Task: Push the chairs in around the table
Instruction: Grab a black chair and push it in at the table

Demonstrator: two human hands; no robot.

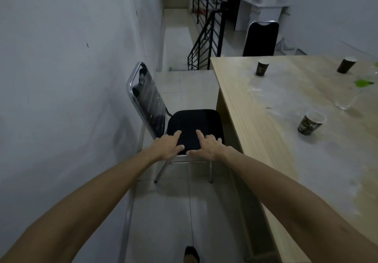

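A chrome-framed chair with a black seat (pixel 194 123) stands between the left wall and the long side of the light wooden table (pixel 266 144), its backrest toward the wall. My left hand (pixel 168 146) grips the near left edge of the seat, thumb under the rim. On the near right edge rests my right hand (pixel 206 147), fingers spread on the cushion and thumb at the rim. A second black chair (pixel 260 38) stands at the table's far end, its back facing me.
Three dark paper cups (pixel 261 68) (pixel 346 65) (pixel 309 122) and a clear glass (pixel 347 99) sit on the table. A black stair railing (pixel 206 37) and steps lie beyond the chair. A white cabinet (pixel 263 11) stands at the back. The grey wall (pixel 71 78) is close on the left.
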